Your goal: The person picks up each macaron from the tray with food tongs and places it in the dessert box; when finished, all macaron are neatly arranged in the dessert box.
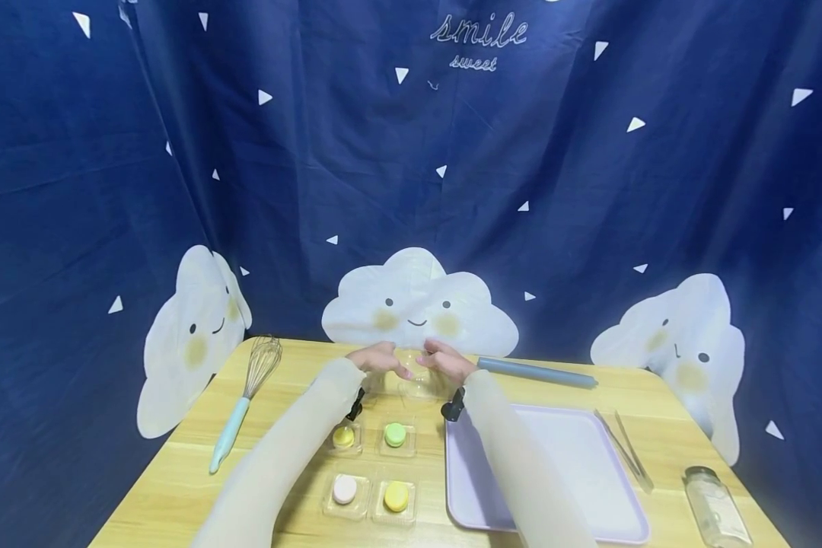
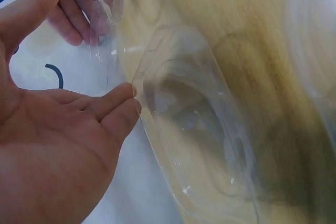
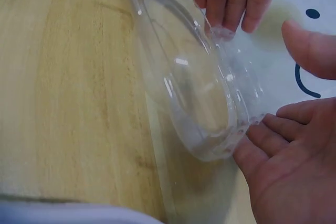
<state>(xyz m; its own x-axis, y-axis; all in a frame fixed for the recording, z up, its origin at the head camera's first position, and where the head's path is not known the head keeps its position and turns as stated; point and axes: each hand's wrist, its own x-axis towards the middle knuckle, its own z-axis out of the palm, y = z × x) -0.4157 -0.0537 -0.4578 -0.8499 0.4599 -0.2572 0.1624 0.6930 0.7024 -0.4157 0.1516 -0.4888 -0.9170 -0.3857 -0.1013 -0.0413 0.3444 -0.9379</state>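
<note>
A clear, thin plastic shell, glossy, with a rounded hollow and a ridged edge, lies between the hands at the lower middle of the head view. The left hand has its fingers outstretched, tips touching the shell's edge; the right hand likewise meets the ridged edge with straight fingers, thumb lifted clear, pinching nothing.

Below centre, round smooth macarons sit in square clear plastic boxes: green, pale pink and yellow. At lower right is a lilac rectangular tray with rounded corners; above it, a grey-blue cylindrical rolling pin. A wire whisk lies at lower left on the wood-grained table.
</note>
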